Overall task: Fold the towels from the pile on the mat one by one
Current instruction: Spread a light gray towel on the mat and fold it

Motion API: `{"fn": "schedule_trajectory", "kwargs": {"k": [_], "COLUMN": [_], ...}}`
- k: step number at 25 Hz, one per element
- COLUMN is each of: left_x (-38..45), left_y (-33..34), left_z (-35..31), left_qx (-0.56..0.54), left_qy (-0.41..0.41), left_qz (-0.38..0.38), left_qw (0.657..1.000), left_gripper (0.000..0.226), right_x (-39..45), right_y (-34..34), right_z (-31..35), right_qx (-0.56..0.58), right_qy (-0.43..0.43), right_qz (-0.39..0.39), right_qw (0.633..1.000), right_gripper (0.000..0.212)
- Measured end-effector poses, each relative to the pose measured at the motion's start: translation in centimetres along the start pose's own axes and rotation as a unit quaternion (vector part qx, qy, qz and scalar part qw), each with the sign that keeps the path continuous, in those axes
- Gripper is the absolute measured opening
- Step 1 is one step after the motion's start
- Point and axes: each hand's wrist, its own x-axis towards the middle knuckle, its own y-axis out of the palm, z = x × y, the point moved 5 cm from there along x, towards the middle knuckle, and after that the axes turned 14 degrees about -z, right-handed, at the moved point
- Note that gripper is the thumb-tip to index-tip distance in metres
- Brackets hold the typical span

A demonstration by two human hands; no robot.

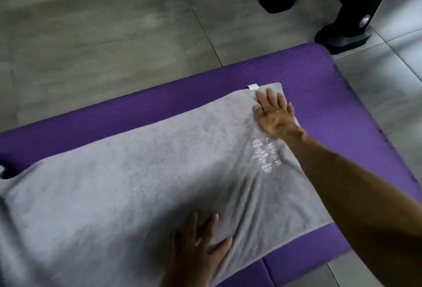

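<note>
Both hands lie spread flat on the towel [137, 184], left [201, 243] anchoring the near edge, right [274, 115] smoothing the far corner on the mat [342, 115].

A grey terry towel [137, 184] with white embroidered lettering [265, 156] lies spread across a ribbed purple foam mat [331, 108] on grey floor tiles [91, 35]. The right hand [274, 113] presses flat near its far corner; the left hand [201, 243] rests flat on the near edge.
</note>
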Motion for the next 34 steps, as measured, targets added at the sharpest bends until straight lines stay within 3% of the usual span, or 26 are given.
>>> {"fn": "schedule_trajectory", "kwargs": {"k": [3, 7, 8, 10, 12, 13, 15, 17, 19, 21, 23, 25, 26, 29, 34], "left_x": [0.0, -0.1, 0.0, 0.1, 0.2, 0.0, -0.4, -0.8, -1.4, -2.8, -4.6, -6.4, -7.2, -8.8, -9.4], "left_y": [-0.8, -1.2, -0.9, -0.1, -0.5, -0.3, -0.6, -1.5, -1.7, -1.4, -1.1, -1.2, -0.9, -0.1, 0.6], "left_z": [0.1, 0.1, 0.1, 0.7, 1.4, 1.4, 1.0, 0.7, 0.5, -0.2, -0.8, -0.2, 0.3, 1.2, 1.0], "left_qx": [-0.002, -0.022, -0.016, -0.038, -0.044, -0.043, -0.041, -0.026, -0.007, -0.020, -0.026, -0.032, -0.042, -0.057, -0.085], "left_qy": [-0.007, 0.012, 0.012, -0.027, -0.049, -0.034, 0.011, 0.026, 0.013, 0.032, 0.077, 0.066, 0.060, 0.062, 0.009], "left_qz": [-0.064, -0.002, 0.025, 0.069, 0.080, 0.082, 0.072, 0.059, 0.027, 0.007, -0.038, -0.116, -0.136, -0.128, -0.100], "left_qw": [0.998, 1.000, 0.999, 0.997, 0.995, 0.995, 0.997, 0.998, 1.000, 0.999, 0.996, 0.990, 0.988, 0.988, 0.991], "left_gripper": [0.046, 0.063, 0.077, 0.098, 0.095, 0.104, 0.122, 0.124, 0.120, 0.108, 0.075, 0.038, 0.031, 0.032, 0.024], "right_x": [3.1, 5.1, 5.1, 4.0, 0.6, -2.1, -9.8, -17.3, -22.8, -24.8, -24.9, -24.9, -25.1, -25.8, -25.6], "right_y": [-2.3, -2.5, -3.0, -3.9, -4.5, -4.3, -3.3, -2.3, -1.6, -1.4, -1.2, -1.4, -1.5, -1.5, -2.1], "right_z": [-0.6, -3.4, -3.8, -4.2, -3.8, -3.9, -5.4, -9.4, -13.7, -15.7, -16.3, -17.0, -17.5, -19.0, -18.9], "right_qx": [0.081, 0.180, 0.216, 0.235, 0.153, 0.124, 0.139, 0.115, 0.053, 0.092, 0.219, 0.304, 0.324, 0.327, 0.308], "right_qy": [0.108, 0.163, 0.172, 0.173, 0.132, 0.115, 0.096, 0.165, 0.222, 0.252, 0.330, 0.391, 0.410, 0.434, 0.441], "right_qz": [-0.045, -0.048, -0.050, -0.046, -0.040, -0.058, -0.123, -0.161, -0.176, -0.169, -0.162, -0.186, -0.204, -0.222, -0.203], "right_qw": [0.990, 0.969, 0.960, 0.955, 0.979, 0.984, 0.978, 0.966, 0.958, 0.949, 0.904, 0.849, 0.828, 0.810, 0.819], "right_gripper": [0.040, 0.029, 0.025, 0.037, 0.071, 0.074, 0.058, 0.045, 0.042, 0.038, 0.033, 0.026, 0.024, 0.021, 0.024]}}
